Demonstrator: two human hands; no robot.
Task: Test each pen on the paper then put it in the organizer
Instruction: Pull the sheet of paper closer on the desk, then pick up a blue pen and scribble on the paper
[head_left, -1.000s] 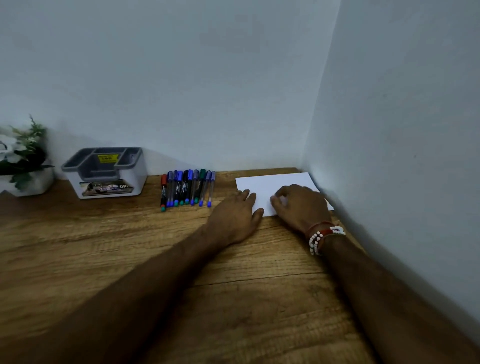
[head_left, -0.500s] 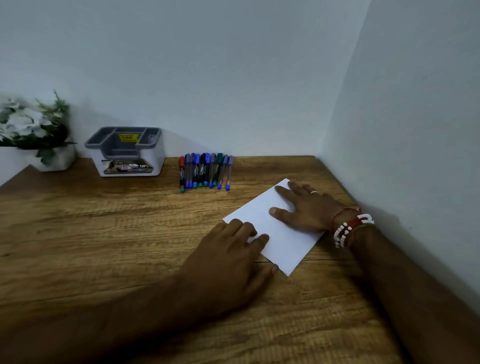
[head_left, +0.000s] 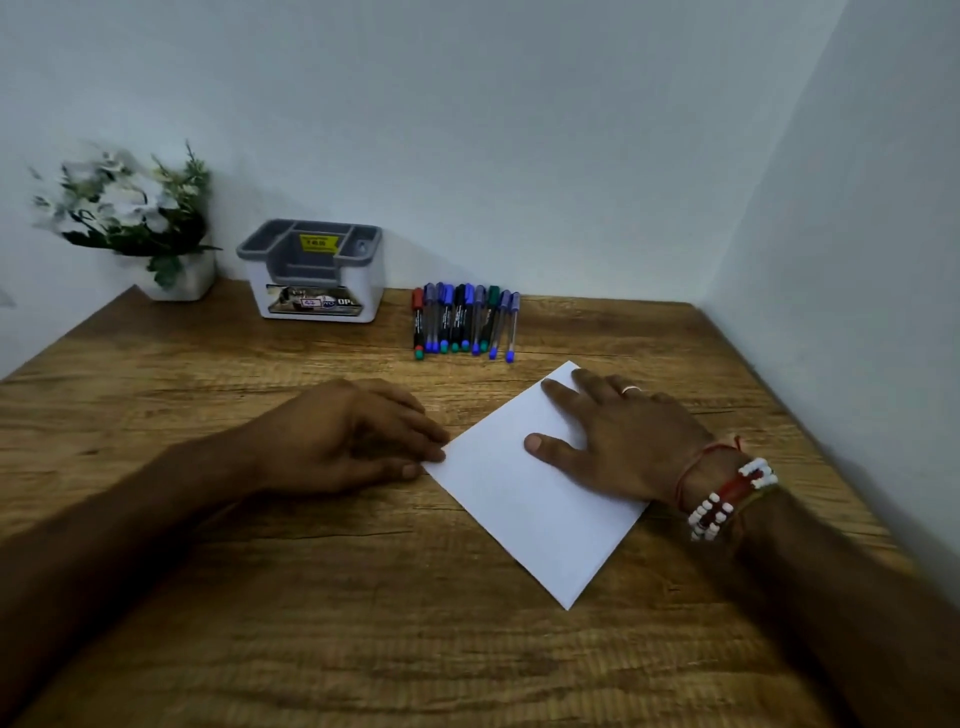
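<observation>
Right grip (head_left: 623, 441) and left grip (head_left: 358, 436), fingers flat, are steadying the paper (head_left: 519, 509), now pulled nearer; pens (head_left: 465, 319) are lying untested.

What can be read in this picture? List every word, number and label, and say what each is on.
"OP": white letters on the front label of the organizer; the rest is blurred.
On the yellow sticker inside the organizer: dark print, too blurred to read.
On the pens: barrel print too small to read.
On the paper: no writing.
</observation>
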